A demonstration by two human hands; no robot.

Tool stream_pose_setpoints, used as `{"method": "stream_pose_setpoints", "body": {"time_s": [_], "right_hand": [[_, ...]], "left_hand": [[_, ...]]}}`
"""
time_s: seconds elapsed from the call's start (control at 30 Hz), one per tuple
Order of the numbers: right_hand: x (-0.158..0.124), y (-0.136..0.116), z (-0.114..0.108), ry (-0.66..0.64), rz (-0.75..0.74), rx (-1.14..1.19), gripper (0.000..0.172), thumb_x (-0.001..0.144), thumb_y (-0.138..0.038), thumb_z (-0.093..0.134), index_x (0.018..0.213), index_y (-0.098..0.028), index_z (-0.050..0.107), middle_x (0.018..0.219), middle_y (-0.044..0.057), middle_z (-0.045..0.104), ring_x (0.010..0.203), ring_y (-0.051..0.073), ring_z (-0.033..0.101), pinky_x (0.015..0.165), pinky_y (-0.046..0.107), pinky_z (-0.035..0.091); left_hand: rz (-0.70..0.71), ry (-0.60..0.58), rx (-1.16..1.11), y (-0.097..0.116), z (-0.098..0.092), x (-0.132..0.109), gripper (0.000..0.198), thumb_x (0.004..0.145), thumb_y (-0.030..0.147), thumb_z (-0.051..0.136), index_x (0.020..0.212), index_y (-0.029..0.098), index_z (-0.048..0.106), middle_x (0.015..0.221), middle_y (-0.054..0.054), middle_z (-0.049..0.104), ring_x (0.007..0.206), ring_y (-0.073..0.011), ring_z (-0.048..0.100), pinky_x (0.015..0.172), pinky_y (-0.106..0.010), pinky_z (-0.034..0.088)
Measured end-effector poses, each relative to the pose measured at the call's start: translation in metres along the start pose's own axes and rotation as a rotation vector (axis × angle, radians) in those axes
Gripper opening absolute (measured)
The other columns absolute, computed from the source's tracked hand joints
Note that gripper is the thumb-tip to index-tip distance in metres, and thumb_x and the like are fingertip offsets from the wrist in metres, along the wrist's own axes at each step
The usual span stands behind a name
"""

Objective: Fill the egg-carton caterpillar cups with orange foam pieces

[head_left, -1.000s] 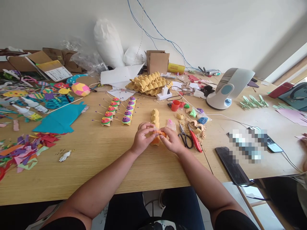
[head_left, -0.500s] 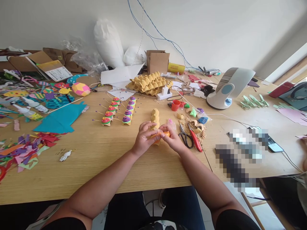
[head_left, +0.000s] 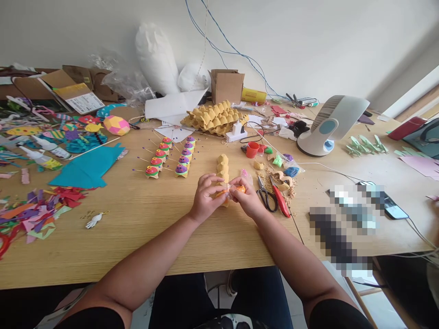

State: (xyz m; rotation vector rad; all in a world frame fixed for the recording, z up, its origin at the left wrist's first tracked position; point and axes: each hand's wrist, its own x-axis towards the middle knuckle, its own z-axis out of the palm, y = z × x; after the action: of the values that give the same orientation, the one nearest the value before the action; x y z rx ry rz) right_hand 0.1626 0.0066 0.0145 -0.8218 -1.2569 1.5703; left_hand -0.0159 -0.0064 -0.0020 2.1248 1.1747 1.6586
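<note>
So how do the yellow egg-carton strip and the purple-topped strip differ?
Yellow strip: visible far bumps bare; purple-topped strip: bumps covered in purple.
Yellow strip: near end partly hidden by the left hand; purple-topped strip: in full view.
Both are single bumpy rows.

Wall (head_left: 291, 41): plain, off-white, beyond grip (head_left: 229, 192); shading darker toward corner, far right of grip. Frame (head_left: 420, 103): wood-toned, far right of grip, bright light beside it; window or door, cannot tell. Table (head_left: 130, 214): light wood-grain top, beneath grip, extending well to either side; seam (head_left: 297, 229) right of grip. Floor (head_left: 292, 285): pale, partly visible, below grip.
</note>
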Motion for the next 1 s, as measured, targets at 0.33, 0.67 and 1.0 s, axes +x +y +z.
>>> {"method": "stream_pose_setpoints", "body": {"time_s": [0.33,0.67,1.0], "right_hand": [[0.004,0.003,-0.003,0.168,-0.040,0.114,0.034,0.082,-0.047,0.072,0.104,-0.024,0.060,0.075,-0.002,0.059,0.060,0.011,0.048,0.056,0.025,0.035],[0.003,0.005,-0.004,0.121,-0.019,0.111,0.039,0.082,-0.048,0.075,0.110,-0.027,0.059,0.080,-0.003,0.056,0.064,0.011,0.048,0.059,0.024,0.036],[-0.002,-0.001,-0.004,-0.041,-0.058,-0.065,0.038,0.087,-0.050,0.071,0.113,-0.026,0.058,0.075,-0.005,0.052,0.065,0.011,0.046,0.063,0.026,0.038]], "left_hand": [[-0.673,0.516,-0.436,-0.020,0.007,0.004,0.032,0.081,0.046,0.077,0.093,0.018,0.075,0.101,-0.009,0.074,0.100,-0.0210,0.068,0.090,-0.034,0.054],[-0.558,0.053,-0.520,-0.004,0.006,-0.003,0.033,0.094,0.045,0.067,0.114,0.020,0.074,0.109,-0.009,0.076,0.087,-0.0160,0.069,0.073,-0.026,0.054],[-0.598,-0.074,-0.628,0.000,0.007,0.000,0.037,0.078,0.045,0.083,0.102,0.018,0.075,0.100,-0.008,0.078,0.090,-0.0208,0.073,0.085,-0.035,0.060]]}}
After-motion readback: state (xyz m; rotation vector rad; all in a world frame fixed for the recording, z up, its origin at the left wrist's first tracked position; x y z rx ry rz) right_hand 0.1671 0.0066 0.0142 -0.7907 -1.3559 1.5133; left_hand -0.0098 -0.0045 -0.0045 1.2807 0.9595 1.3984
